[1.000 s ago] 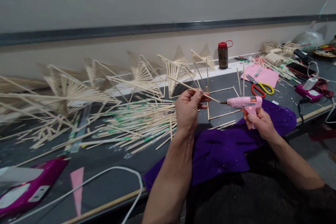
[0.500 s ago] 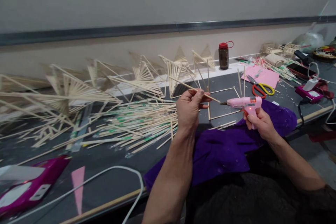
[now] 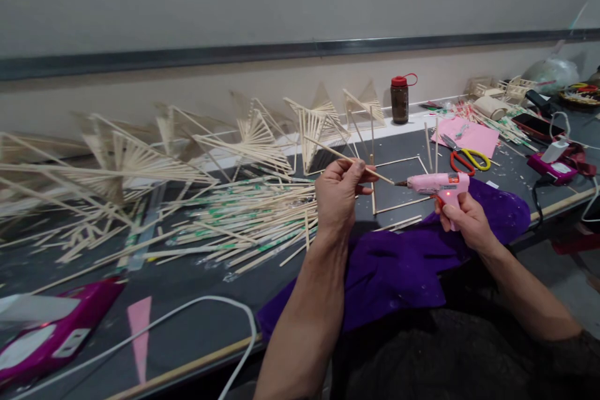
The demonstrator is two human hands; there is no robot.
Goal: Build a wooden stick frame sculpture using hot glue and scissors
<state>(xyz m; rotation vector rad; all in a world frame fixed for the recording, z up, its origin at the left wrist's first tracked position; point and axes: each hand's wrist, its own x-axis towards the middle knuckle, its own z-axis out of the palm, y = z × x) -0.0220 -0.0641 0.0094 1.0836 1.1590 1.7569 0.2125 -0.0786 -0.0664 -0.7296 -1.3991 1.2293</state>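
Observation:
Pinched in the fingers of my left hand (image 3: 338, 190) is a thin wooden stick (image 3: 323, 145), slanting down to the right. My right hand (image 3: 464, 219) grips a pink hot glue gun (image 3: 438, 184) by its handle, a small light glowing on its side. The gun's nozzle is at the stick's right end; whether they touch I cannot tell. Behind my hands, a square stick frame (image 3: 398, 163) lies on the dark table with upright sticks at its corners. A purple cloth (image 3: 394, 269) lies under my forearms.
Several fan-shaped stick models (image 3: 255, 137) line the wall. Loose sticks (image 3: 253, 219) are heaped left of my hands. Scissors (image 3: 471, 159), pink paper (image 3: 482, 137) and a red-capped bottle (image 3: 399, 103) stand or lie behind. A white cable (image 3: 206, 299) loops by a magenta power strip (image 3: 70, 325).
The glue gun has shifted very slightly to the right. Otherwise both hands and the stick stay almost where they were.

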